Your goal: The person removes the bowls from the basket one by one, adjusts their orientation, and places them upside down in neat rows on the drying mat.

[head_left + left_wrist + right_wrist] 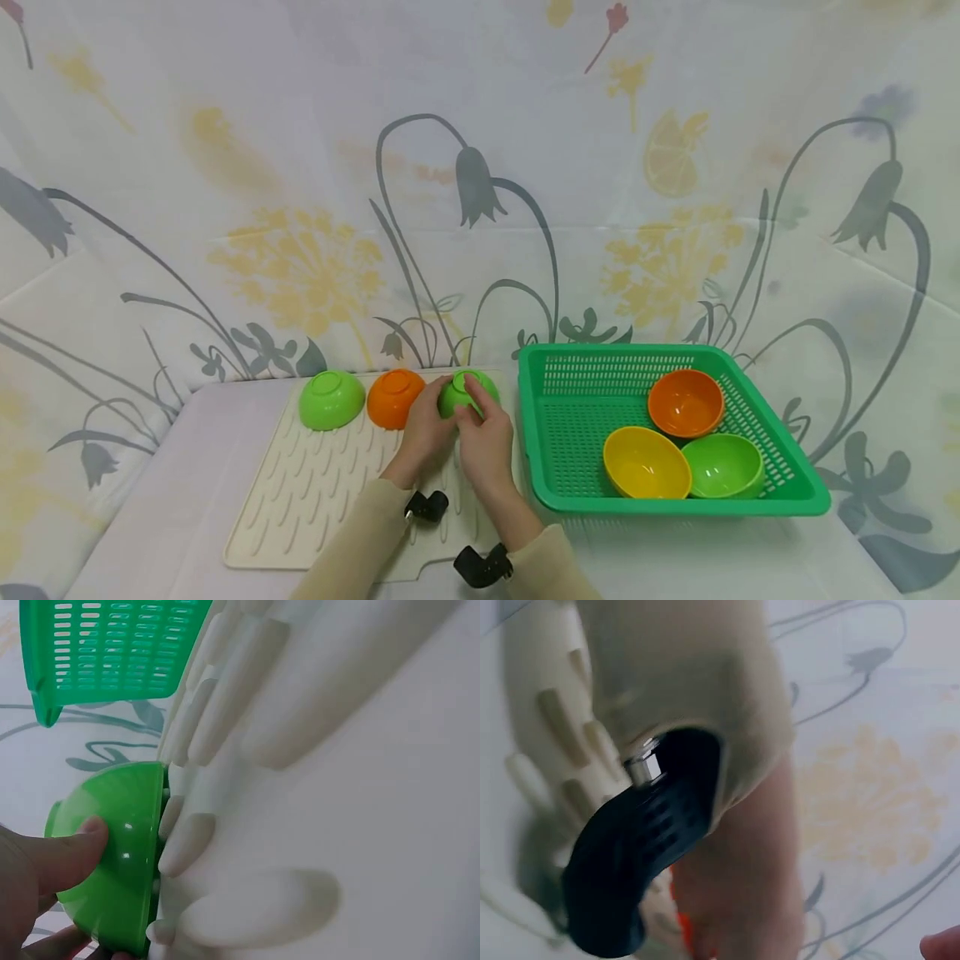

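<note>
Desk, white-covered, against a floral-printed cloth. Drying mat, cream, with rows of raised oblong ridges; its ridged stretch runs from the bowls to the near edge, crossed by the forearms.

On its far part, left to right: leftmost green bowl, glossy, rounded, inverted, foot ring up; inverted orange bowl, alike in shape; held green bowl, inverted, rim down at the ridges.

Left hand — thumb on the held green bowl's curved wall, other fingers by its rim, gripping it. Right hand — fingers loosely extended near that bowl, holding nothing.

Basket, green, perforated, smooth-rimmed, just beside the mat's right edge; bare mesh floor at left. Bowls inside, mouths up: yellow bowl, upright orange bowl, rightmost green bowl.
</note>
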The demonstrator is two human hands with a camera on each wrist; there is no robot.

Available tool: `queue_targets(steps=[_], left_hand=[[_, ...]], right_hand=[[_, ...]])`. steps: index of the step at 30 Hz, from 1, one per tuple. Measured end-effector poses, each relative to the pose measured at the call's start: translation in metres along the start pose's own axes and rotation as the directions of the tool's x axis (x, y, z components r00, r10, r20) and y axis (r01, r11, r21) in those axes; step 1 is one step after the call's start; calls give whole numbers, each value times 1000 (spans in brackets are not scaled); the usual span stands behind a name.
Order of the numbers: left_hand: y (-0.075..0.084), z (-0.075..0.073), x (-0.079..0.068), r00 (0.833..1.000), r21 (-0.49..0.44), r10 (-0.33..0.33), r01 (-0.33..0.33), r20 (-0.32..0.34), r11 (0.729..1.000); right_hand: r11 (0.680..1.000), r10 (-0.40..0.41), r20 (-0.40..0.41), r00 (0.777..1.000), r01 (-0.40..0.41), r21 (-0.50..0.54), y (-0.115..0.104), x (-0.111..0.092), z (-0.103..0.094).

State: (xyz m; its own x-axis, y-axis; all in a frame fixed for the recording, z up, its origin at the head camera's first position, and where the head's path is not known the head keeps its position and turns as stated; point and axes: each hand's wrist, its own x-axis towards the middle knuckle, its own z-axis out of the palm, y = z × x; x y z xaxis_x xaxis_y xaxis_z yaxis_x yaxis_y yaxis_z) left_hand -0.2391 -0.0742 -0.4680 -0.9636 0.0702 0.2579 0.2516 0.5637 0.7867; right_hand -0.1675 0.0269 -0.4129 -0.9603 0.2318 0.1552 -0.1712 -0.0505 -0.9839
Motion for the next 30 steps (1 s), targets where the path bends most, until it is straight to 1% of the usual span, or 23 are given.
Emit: queue_targets(steps=[2,4,6,9,11,14,18,22,26,30], left_hand=[[1,1,1,1000,8,6,-6,13,1000],[1,1,2,999,8,-7,7,37,1000],[2,0,1,997,4,-42,41,59,999],[1,-4,-2,993,14,-90,90,76,996],[2,-5,-3,992,25,-98,96,81,995],[4,-4,-4,993,41,-67,63,96,997],[4,-1,-4,992,37,-61,57,114,998],[3,2,-3,987,41,-88,83,134,996],[2,4,-3,987,46,-88,82,136,996],[1,1,-3,989,53,-78,72,122,996]], right_hand=[[1000,-7,18,1000,7,24,-11,-3,-3],[999,-28,35,999,26,38,-23,-4,-6],[996,-57,64,996,53,67,-34,-4,-10],[991,-72,122,990,57,121,-51,0,-16],[989,-60,165,985,37,144,-61,5,-23],[991,-27,212,977,-1,132,-76,12,-41],[997,-12,280,960,-8,73,-88,19,-70],[999,-17,348,937,33,-41,-98,27,-101],[984,-2,400,917,73,-161,-106,40,-132],[959,21,429,903,104,-265,-110,55,-160]])
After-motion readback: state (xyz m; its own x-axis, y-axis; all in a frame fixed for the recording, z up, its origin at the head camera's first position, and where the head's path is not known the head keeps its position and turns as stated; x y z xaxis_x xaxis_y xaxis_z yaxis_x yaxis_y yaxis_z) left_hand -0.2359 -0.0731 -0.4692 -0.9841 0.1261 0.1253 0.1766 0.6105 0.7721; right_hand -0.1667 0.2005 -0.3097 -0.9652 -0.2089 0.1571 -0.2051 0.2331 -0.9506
